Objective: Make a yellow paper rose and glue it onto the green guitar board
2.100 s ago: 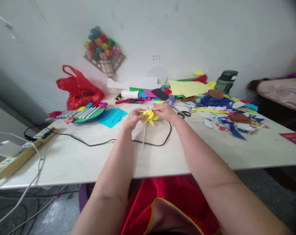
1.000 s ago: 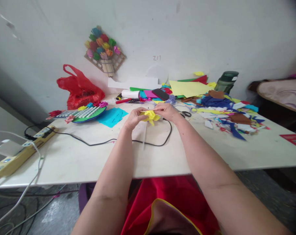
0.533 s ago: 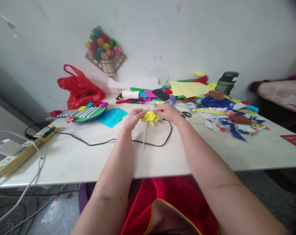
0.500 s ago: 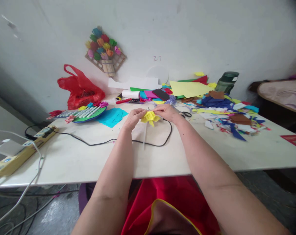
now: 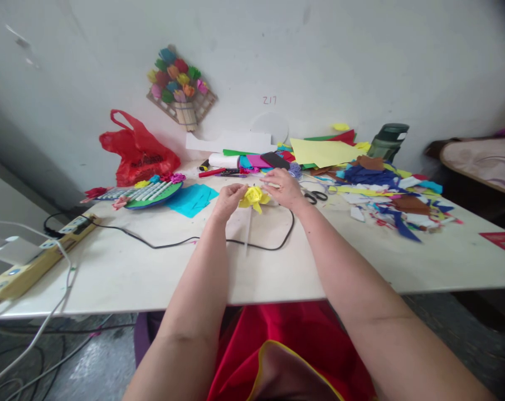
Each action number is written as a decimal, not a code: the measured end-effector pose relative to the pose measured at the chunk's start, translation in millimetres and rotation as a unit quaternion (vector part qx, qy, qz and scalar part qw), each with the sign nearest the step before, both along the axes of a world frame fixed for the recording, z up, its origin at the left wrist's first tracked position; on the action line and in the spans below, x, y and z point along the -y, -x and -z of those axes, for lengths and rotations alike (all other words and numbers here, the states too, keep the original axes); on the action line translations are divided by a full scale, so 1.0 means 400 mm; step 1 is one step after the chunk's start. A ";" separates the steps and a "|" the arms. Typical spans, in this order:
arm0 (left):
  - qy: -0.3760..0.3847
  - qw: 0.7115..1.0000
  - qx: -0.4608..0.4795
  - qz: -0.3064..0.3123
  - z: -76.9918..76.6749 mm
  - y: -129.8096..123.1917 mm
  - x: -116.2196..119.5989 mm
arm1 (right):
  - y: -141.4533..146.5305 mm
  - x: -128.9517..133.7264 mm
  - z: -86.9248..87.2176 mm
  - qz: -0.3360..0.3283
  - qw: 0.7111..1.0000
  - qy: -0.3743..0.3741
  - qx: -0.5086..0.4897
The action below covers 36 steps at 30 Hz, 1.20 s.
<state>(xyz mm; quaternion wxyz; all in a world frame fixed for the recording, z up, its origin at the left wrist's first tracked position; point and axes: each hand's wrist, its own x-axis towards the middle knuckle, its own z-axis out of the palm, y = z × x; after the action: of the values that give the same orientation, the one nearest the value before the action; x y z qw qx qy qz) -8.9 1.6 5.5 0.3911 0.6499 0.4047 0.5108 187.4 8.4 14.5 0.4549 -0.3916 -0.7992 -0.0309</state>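
A yellow paper flower [image 5: 255, 197] with folded petals is above the table, between my two hands. My left hand [image 5: 229, 201] pinches its left edge between thumb and fingers. Just to the flower's right is my right hand [image 5: 283, 188], raised a little, with the fingers apart and nothing visible in them. Below the flower a thin whitish translucent strip [image 5: 247, 231] points toward me; whether it joins the flower I cannot tell. Black-handled scissors [image 5: 316, 197] lie beside my right wrist, partly hidden by it.
A black cable [image 5: 152, 245] crosses the table from a power strip [image 5: 39, 259]. Blue paper [image 5: 192, 200], a green board with paper rolls [image 5: 154, 195] and a red bag [image 5: 139, 156] stand left. Paper scraps [image 5: 403, 206] cover the right, before a dark green bottle [image 5: 388, 142].
My right hand has let go of the flower's right side and risen slightly, its fingers spreading. My left hand keeps its hold, with the flower nearly in place.
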 end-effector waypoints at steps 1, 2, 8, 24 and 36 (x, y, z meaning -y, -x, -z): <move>-0.004 1.000 0.014 -0.015 0.000 0.000 -0.002 | 0.001 0.002 -0.001 0.024 0.999 -0.033 -0.005; -0.011 0.999 0.030 -0.028 0.001 0.000 -0.005 | 0.002 0.005 -0.001 0.043 0.997 -0.058 -0.010; -0.040 0.989 0.112 -0.093 0.007 0.010 -0.027 | 0.014 0.025 0.005 0.103 0.993 -0.040 0.033; -0.086 0.949 -0.032 -0.300 0.036 0.026 -0.055 | 0.071 0.023 0.062 0.185 0.920 0.222 0.264; -0.090 0.940 -0.094 -0.316 0.024 0.027 -0.042 | -0.021 0.016 0.020 0.256 0.922 0.213 0.197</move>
<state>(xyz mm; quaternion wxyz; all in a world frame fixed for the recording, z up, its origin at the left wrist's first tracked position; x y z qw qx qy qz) -19.8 18.5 -4.1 0.1099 0.5658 0.5764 0.5793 195.7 2.0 6.5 0.1708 -0.6568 -0.7327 -0.0520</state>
